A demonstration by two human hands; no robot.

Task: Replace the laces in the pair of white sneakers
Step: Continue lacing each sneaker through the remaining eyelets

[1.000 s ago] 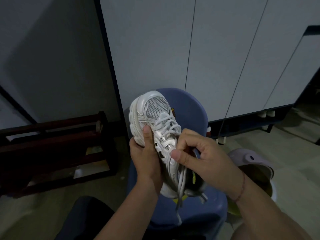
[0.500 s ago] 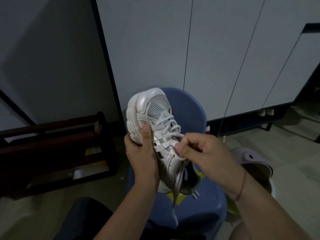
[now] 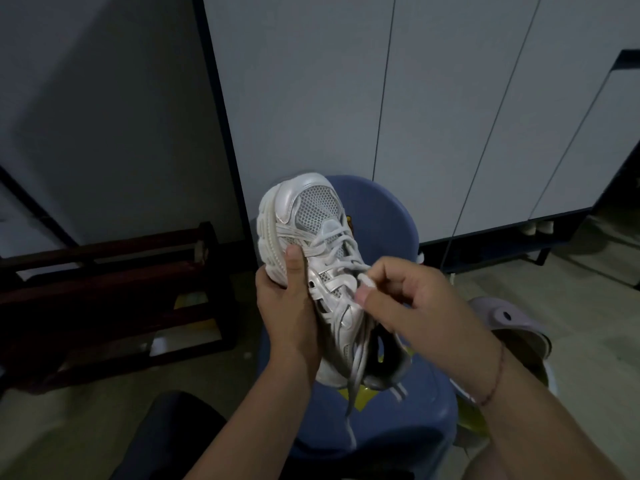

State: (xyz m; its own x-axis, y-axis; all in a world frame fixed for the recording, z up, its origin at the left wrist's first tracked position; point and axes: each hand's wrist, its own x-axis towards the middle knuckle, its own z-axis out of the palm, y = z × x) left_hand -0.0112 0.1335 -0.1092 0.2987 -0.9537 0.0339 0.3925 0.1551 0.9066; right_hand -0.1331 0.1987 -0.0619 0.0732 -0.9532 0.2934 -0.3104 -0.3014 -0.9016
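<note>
A white sneaker (image 3: 304, 216) with a mesh toe is held in the air, toe pointing away from me, above a blue plastic chair (image 3: 381, 220). My left hand (image 3: 289, 306) grips its left side, thumb lying up along the upper. My right hand (image 3: 412, 296) pinches the white lace (image 3: 355, 368) between thumb and forefinger at the eyelets near the tongue. Loose lace ends hang down from the shoe over the chair seat. The upper rows near the toe are laced.
A dark wooden rack (image 3: 114, 289) stands low on the left. White cabinet doors (image 3: 433, 98) fill the wall behind the chair. A pale lilac and yellow bin (image 3: 509, 317) sits on the floor at the right. My dark-clothed knee (image 3: 166, 434) is at the bottom.
The shoe has been lifted slightly and tilted. My right hand has slid from the shoe's collar up to the eyelets and now pinches the lace there.
</note>
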